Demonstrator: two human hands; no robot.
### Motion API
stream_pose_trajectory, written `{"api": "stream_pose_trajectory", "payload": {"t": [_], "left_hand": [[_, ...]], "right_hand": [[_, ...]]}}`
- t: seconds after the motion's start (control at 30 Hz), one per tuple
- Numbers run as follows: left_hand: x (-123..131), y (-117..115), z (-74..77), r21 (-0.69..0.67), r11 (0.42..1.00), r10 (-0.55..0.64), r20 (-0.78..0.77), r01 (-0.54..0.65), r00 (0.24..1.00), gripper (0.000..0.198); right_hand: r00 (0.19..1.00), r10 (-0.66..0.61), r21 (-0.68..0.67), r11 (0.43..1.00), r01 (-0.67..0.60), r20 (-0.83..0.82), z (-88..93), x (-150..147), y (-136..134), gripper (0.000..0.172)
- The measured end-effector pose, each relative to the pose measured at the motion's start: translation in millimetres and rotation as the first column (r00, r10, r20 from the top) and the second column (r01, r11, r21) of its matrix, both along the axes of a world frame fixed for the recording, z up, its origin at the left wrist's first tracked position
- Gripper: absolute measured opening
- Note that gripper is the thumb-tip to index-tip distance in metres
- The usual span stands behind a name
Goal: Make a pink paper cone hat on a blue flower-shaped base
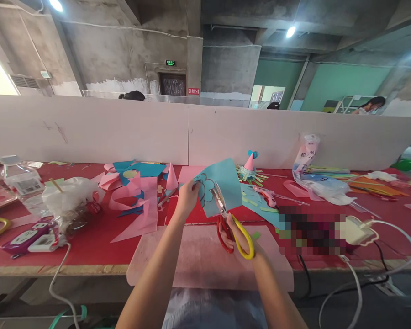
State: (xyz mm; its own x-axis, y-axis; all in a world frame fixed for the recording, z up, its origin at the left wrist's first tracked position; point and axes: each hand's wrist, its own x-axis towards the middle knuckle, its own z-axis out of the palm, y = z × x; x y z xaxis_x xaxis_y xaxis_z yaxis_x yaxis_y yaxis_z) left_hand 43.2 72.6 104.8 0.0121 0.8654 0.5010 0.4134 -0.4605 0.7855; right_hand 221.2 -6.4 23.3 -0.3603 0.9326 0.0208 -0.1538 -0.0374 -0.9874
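A light blue sheet of paper with a flower outline drawn on it is held up above the table. My left hand pinches its left edge beside the drawing. In my right hand are scissors with one red and one yellow handle loop, fingers through the loops. Their blades meet the paper close to the flower's right side; how far they are parted is hard to make out. Beneath both hands lies a pink sheet that hangs over the table's front edge.
Pink paper scraps and a pink cone lie left. A decorated pink cone stands behind. A pink glue gun, a plastic bag and a white cable are right. A white partition closes the back.
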Motion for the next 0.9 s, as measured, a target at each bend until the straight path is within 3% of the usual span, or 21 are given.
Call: {"api": "stream_pose_trajectory", "payload": {"t": [0.2, 0.4, 0.63, 0.9], "left_hand": [[7.8, -6.8, -5.7, -0.01, 0.997, -0.08, 0.001, 0.08, 0.997, 0.023], [13.8, -14.4, -9.5, -0.037, 0.999, -0.034, -0.014, 0.034, 0.999, 0.024], [14.0, -22.7, -3.5, -0.056, 0.998, -0.035, -0.028, 0.033, 0.999, 0.025], [9.1, -15.1, -4.2, -0.046, 0.998, -0.052, -0.022, 0.051, 0.998, 0.028]], "right_hand": [[0.99, -0.136, 0.054, 0.99, 0.134, 0.034, 12.2, -8.1, -4.4, 0.055], [0.974, -0.205, 0.071, 0.977, 0.199, 0.093, 9.7, -8.2, -4.3, 0.055], [0.962, -0.242, 0.087, 0.969, 0.232, 0.128, 11.8, -10.0, -4.1, 0.052], [0.943, -0.279, 0.118, 0.958, 0.261, 0.179, 15.0, -10.8, -4.1, 0.054]]}}
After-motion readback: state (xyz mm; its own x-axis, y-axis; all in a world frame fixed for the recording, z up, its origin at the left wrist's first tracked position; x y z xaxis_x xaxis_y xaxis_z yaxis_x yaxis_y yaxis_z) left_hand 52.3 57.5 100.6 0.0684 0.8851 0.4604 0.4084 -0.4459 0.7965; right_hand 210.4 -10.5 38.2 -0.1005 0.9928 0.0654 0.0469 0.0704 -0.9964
